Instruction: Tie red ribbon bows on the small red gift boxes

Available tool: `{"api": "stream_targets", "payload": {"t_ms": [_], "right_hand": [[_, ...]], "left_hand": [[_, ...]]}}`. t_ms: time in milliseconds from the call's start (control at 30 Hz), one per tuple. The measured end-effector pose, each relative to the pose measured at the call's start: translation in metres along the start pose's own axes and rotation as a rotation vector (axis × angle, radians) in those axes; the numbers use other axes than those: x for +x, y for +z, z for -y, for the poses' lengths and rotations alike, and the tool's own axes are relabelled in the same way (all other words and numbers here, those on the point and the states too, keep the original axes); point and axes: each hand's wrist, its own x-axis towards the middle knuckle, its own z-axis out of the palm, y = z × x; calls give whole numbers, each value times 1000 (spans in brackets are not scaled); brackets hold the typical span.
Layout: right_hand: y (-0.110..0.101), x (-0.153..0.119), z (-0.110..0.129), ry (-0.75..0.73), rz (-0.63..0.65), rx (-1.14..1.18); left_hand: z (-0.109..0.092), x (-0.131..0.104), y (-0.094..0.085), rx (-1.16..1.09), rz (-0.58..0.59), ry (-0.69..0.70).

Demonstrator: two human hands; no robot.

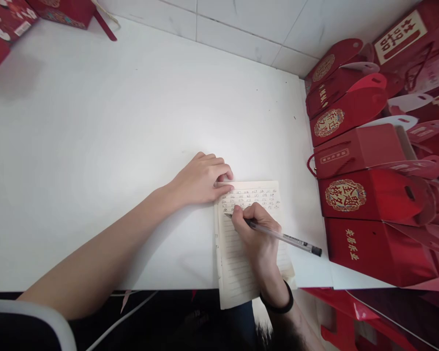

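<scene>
Two hands on lined paper notebook (241,253): right hand (256,234) closed around clear plastic pen (278,236), tip on page; left hand (203,178) flat, fingers loosely curled, pinning top corner, holding nothing. Smooth white table (113,146).

A lined notepad (241,253) lies on the table (113,146) at its near edge, its lower end overhanging that edge. The left hand (201,178) rests on the table touching the notepad's upper left corner, while the right hand (256,234) lies on the page holding a pen (278,235) whose tip meets the paper just below the written lines. A row of gift boxes (369,195) stands along the table's right side, and 2 more boxes (7,19) sit at the far left corner.
</scene>
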Motion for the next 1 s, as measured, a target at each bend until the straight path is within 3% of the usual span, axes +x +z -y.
{"api": "stream_targets", "payload": {"t_ms": [333,1000], "right_hand": [[-2,-1,3,34,-3,-28],[0,-2,-1,-43,-22,-63]], "left_hand": [[0,-1,1,-34,-8,-8],[0,-1,0,-46,-1,-9]]}}
